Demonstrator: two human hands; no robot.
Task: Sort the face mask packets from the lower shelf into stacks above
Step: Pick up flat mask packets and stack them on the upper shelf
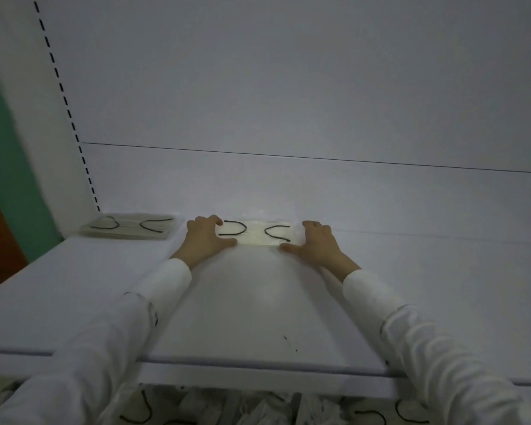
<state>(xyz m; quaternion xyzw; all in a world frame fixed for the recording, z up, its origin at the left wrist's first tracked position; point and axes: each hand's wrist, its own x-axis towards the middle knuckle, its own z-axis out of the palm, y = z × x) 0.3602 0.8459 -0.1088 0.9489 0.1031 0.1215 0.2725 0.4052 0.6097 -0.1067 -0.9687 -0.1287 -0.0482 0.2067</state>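
A clear face mask packet (256,234) with black ear loops lies flat at the back of the white upper shelf (258,302). My left hand (207,237) grips its left end, thumb along the near edge and fingers curled over the far side. My right hand (316,242) grips its right end the same way. Further left, in the back corner, sits a low stack of mask packets (129,230). Loose mask packets (258,409) fill the lower shelf below the front edge.
The white back wall (288,87) rises right behind the packets. A slotted upright (65,102) and a green panel (10,179) bound the shelf on the left. Bare shelf surface extends to the right of my right hand.
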